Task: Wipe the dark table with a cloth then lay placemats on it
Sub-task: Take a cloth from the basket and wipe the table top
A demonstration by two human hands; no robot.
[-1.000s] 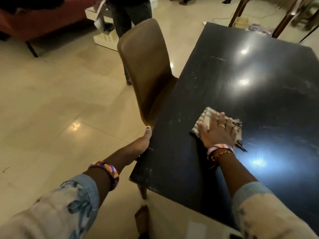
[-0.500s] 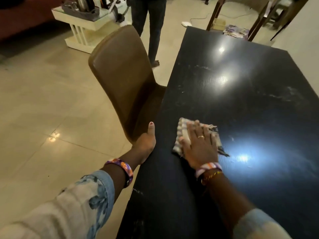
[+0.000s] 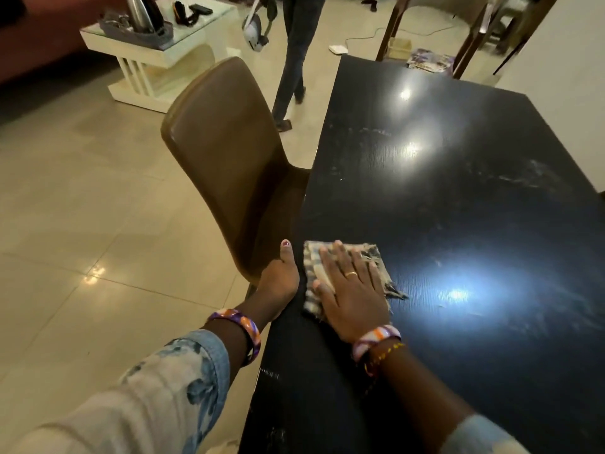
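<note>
Frayed checked cloth (image 3: 340, 276) lies flat under the right hand (image 3: 352, 291), fingers spread, pressing rather than gripping, at the dark table (image 3: 458, 198)'s nine o'clock edge. Left hand (image 3: 281, 276) cups that edge, holding nothing. Risk: the cloth slides off the rim. At eleven o'clock, a grey tray (image 3: 137, 32) holds a steel flask (image 3: 137, 13).

glossy beige tiled floor (image 3: 82, 208), brown chair (image 3: 226, 158), white side table (image 3: 157, 57).
</note>
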